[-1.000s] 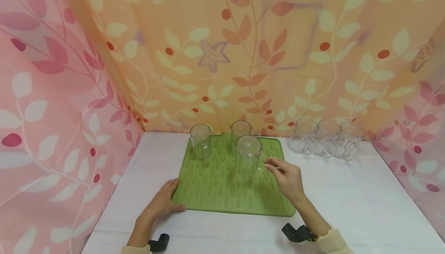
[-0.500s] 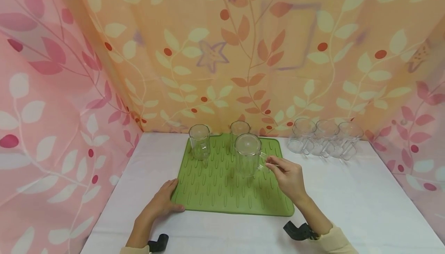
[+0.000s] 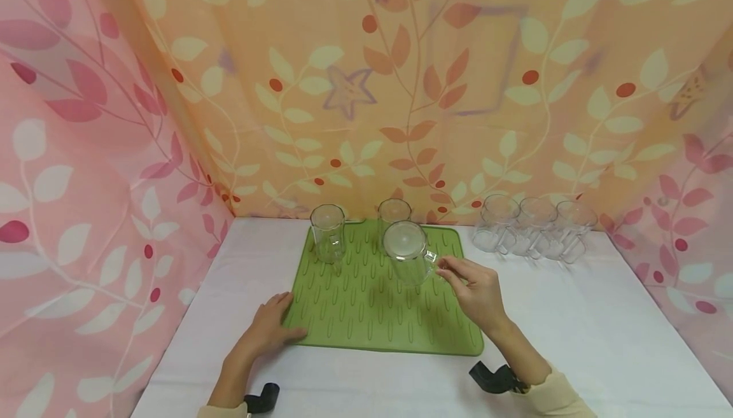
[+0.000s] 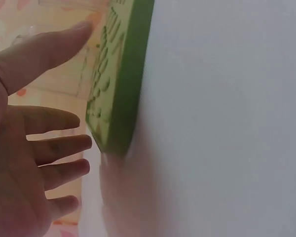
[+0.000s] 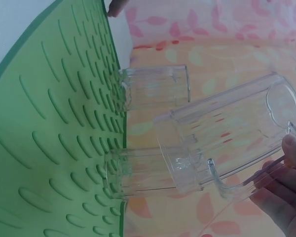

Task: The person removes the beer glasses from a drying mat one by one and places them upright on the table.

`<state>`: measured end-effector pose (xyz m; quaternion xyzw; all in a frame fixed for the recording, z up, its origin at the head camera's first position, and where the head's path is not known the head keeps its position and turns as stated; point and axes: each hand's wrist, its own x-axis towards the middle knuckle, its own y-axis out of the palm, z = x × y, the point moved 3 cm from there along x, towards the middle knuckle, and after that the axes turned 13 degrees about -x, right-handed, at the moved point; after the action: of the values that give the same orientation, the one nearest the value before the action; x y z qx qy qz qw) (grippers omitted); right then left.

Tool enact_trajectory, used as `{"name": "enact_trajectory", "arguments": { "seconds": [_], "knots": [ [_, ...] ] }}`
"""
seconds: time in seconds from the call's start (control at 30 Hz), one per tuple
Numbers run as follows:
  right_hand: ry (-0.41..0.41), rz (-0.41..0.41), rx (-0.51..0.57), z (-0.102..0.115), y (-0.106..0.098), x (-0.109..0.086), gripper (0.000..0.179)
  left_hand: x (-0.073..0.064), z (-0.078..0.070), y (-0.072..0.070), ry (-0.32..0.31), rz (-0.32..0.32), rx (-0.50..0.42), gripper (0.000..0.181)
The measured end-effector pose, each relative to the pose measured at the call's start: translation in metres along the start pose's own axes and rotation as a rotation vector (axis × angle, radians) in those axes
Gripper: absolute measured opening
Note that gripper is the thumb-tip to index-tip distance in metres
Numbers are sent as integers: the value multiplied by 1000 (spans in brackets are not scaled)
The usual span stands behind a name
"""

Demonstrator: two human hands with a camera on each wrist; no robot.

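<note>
My right hand [image 3: 475, 294] pinches the handle of a clear glass mug [image 3: 409, 262] over the green ribbed mat [image 3: 366, 316]. The right wrist view has this mug [image 5: 227, 133] tilted and apart from the mat, its open rim towards the mat and its base outward. Two more glass mugs stand on the mat's far part, a left one [image 3: 328, 240] and a middle one [image 3: 394, 209], partly hidden behind the held mug. At the mat's front left corner is my left hand [image 3: 266, 329], fingers extended and thumb spread, seen palm-side in the left wrist view.
Three glass mugs [image 3: 537, 227] stand in a close row on the white table [image 3: 550, 316], at the back right. A patterned orange cloth [image 3: 366, 138] hangs behind the table, with pink cloth [image 3: 114, 214] at the sides.
The held mug has risen a little off the mat, and its upper end has tipped to the left. My left thumb has shifted slightly up at the mat's corner.
</note>
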<state>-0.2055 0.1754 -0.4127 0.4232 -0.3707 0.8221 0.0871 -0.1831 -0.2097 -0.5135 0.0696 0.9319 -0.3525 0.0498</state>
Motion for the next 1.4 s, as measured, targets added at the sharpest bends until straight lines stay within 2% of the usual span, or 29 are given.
{"name": "enact_trajectory", "arguments": {
  "seconds": [0.27, 0.57, 0.67, 0.8, 0.83, 0.97, 1.13, 1.4],
  "knots": [
    [-73, -7, -29, 1, 2, -1, 21, 6, -14, 1, 9, -35, -122, 75],
    [-207, -69, -107, 7, 2, -2, 38, 15, -31, 7, 65, -49, -300, 70],
    [-219, -68, -106, 8, 2, -2, 36, 18, -39, 9, 91, -29, -359, 65],
    [-225, -53, -101, 9, 2, -3, 19, 20, -50, 10, 107, 21, -439, 60],
    [-225, -51, -98, 9, 2, -3, 19, 21, -52, 11, 104, 32, -458, 60],
    [-248, -62, -107, 11, 3, -3, 37, 25, -63, 14, 98, 89, -522, 59],
    [-291, -69, -110, 14, 3, -2, 36, 32, -75, 16, 136, 158, -556, 60],
    [-399, -120, -118, 19, 5, -3, 34, 43, -94, 19, 154, 194, -588, 53]
  ]
}}
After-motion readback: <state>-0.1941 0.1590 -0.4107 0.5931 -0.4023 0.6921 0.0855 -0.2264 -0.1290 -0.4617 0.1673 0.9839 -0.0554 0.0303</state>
